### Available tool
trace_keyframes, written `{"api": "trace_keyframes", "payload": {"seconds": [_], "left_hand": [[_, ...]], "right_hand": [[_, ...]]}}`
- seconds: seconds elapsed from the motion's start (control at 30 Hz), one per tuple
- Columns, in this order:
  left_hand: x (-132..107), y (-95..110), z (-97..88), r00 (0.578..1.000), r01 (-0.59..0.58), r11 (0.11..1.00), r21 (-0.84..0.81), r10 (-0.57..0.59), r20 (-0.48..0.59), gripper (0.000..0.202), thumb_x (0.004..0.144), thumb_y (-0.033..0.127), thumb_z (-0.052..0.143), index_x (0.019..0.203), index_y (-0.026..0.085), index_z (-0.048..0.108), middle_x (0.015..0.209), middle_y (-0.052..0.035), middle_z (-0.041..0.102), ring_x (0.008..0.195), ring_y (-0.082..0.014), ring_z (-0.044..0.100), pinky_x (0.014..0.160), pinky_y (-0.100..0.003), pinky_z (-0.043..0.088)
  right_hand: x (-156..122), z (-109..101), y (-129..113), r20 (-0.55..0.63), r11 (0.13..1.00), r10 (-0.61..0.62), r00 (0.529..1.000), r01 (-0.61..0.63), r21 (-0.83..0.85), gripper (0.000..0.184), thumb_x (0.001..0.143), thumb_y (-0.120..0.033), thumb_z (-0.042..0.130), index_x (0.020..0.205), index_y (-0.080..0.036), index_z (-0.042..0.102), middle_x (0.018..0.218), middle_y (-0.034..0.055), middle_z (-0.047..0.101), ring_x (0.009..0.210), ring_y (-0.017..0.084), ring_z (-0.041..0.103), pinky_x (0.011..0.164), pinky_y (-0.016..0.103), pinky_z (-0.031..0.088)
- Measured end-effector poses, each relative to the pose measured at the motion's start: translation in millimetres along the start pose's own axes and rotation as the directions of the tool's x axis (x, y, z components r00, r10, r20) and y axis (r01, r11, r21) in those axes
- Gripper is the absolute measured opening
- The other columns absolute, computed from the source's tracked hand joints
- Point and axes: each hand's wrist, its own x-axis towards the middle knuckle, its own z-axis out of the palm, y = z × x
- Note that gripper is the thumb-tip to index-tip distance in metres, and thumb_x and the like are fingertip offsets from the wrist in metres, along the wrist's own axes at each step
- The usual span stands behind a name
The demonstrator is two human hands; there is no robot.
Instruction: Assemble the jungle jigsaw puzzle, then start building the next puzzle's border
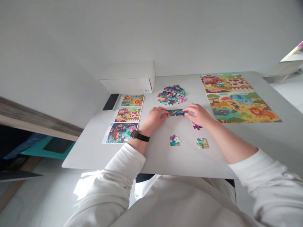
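Near the middle of the white desk [170, 151], a joined strip of blue cardboard jigsaw pieces [176, 112], pinched at both ends between left hand [155, 118] and right hand [198, 115]! Looks light and stiff, but likely to part at the seams: best held by those ends.

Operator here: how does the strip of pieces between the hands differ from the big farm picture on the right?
The dark blue strip of joined jigsaw pieces is narrow and dark, while the large farm-animal picture is broad and bright, with a red barn. The strip touches the left hand and right hand, while the picture lies apart from both. Both lie flat on the white table and carry printed colour.
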Motion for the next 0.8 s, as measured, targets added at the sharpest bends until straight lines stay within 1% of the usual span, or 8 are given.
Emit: {"api": "trace_keyframes", "payload": {"seconds": [0.03, 0.1, 0.23, 0.57, 0.8], "left_hand": [[0.0, -0.1, 0.3, 1.0, -0.001, 1.0, 0.013, 0.001, 0.003, 0.031, 0.098, 0.023, 0.065, 0.123, 0.029, 0.082, 0.135, -0.0052, 0.077, 0.124, -0.0265, 0.069, 0.114, -0.045, 0.05], [-0.2, -0.3, 0.6, 1.0, -0.005, 0.999, 0.036, 0.004, 0.012, 0.032, 0.098, 0.023, 0.064, 0.124, 0.029, 0.082, 0.136, -0.0051, 0.076, 0.123, -0.0268, 0.068, 0.113, -0.045, 0.05], [-0.5, -0.3, 0.5, 1.0, -0.004, 0.998, 0.057, 0.002, 0.025, 0.033, 0.099, 0.023, 0.063, 0.126, 0.03, 0.081, 0.138, -0.0048, 0.076, 0.125, -0.0273, 0.067, 0.114, -0.046, 0.049], [-0.2, 3.5, -3.3, 0.998, 0.015, 0.994, 0.104, -0.022, 0.065, 0.033, 0.1, 0.022, 0.061, 0.125, 0.031, 0.082, 0.139, -0.0041, 0.075, 0.126, -0.0276, 0.066, 0.114, -0.045, 0.049], [-0.6, 6.3, -4.7, 0.998, 0.025, 0.994, 0.11, -0.032, 0.059, 0.032, 0.101, 0.022, 0.06, 0.123, 0.031, 0.082, 0.139, -0.0045, 0.075, 0.125, -0.0274, 0.066, 0.113, -0.045, 0.049]], "right_hand": [[0.6, 2.4, 2.7, 0.025, 0.999, -0.04, 0.999, 0.041, -0.033, 0.023, 0.096, -0.026, 0.067, 0.111, -0.027, 0.084, 0.12, 0.0098, 0.081, 0.117, 0.032, 0.072, 0.109, 0.051, 0.056], [0.0, 7.4, 6.5, 0.069, 0.993, -0.077, 0.995, 0.083, -0.089, 0.025, 0.098, -0.026, 0.066, 0.115, -0.026, 0.085, 0.125, 0.0108, 0.08, 0.118, 0.033, 0.072, 0.11, 0.052, 0.055], [-3.7, 12.9, 8.0, 0.118, 0.982, -0.085, 0.989, 0.103, -0.155, 0.028, 0.1, -0.028, 0.065, 0.119, -0.026, 0.086, 0.131, 0.0108, 0.079, 0.119, 0.033, 0.073, 0.11, 0.054, 0.055], [-3.9, 12.2, 7.1, 0.115, 0.988, -0.06, 0.991, 0.076, -0.137, 0.028, 0.099, -0.027, 0.068, 0.121, -0.03, 0.086, 0.131, 0.0088, 0.079, 0.12, 0.033, 0.073, 0.111, 0.055, 0.055], [-4.7, 12.9, 6.1, 0.1, 0.986, -0.071, 0.992, 0.084, -0.141, 0.027, 0.099, -0.027, 0.068, 0.118, -0.029, 0.086, 0.131, 0.0088, 0.08, 0.119, 0.033, 0.073, 0.109, 0.053, 0.056]]}}
